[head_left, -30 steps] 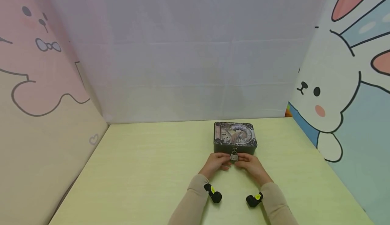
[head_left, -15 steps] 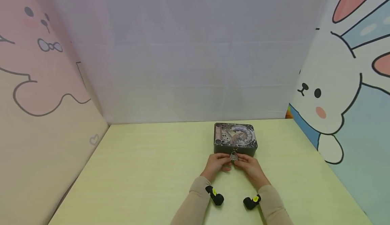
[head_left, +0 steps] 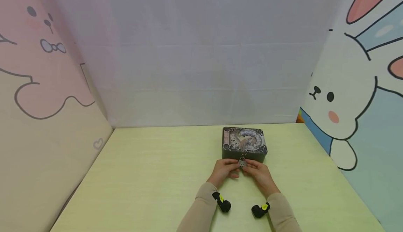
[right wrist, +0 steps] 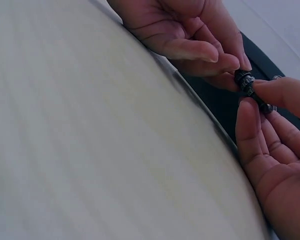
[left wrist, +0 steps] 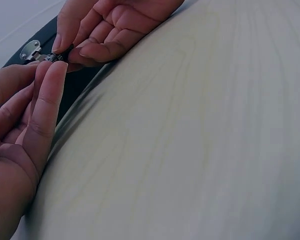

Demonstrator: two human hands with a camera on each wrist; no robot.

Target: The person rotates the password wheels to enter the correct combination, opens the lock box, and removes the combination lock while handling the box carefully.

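A small combination padlock [head_left: 242, 162] hangs at the front clasp of a dark tin box [head_left: 245, 140] with a decorated lid. From the left side, my left hand [head_left: 221, 172] pinches the padlock between thumb and fingers. My right hand [head_left: 259, 176] pinches it from the other side. Up close in the right wrist view, the lock's ridged dials [right wrist: 246, 81] show between the fingertips of both hands. A round metal clasp plate [left wrist: 31, 50] is visible on the box front in the left wrist view. Fingers cover much of the lock body there.
The box stands near the back of a pale wood-grain table [head_left: 151, 169]. Behind it hangs a plain whitish curtain [head_left: 201, 67]. Cartoon-printed panels flank the table, with a white rabbit [head_left: 340, 102] on the right one. Black wrist cameras [head_left: 223, 203] sit on both beige sleeves.
Both hands stay on the padlock with little finger movement. The right forearm has shifted slightly inward, and the head view has moved a little.
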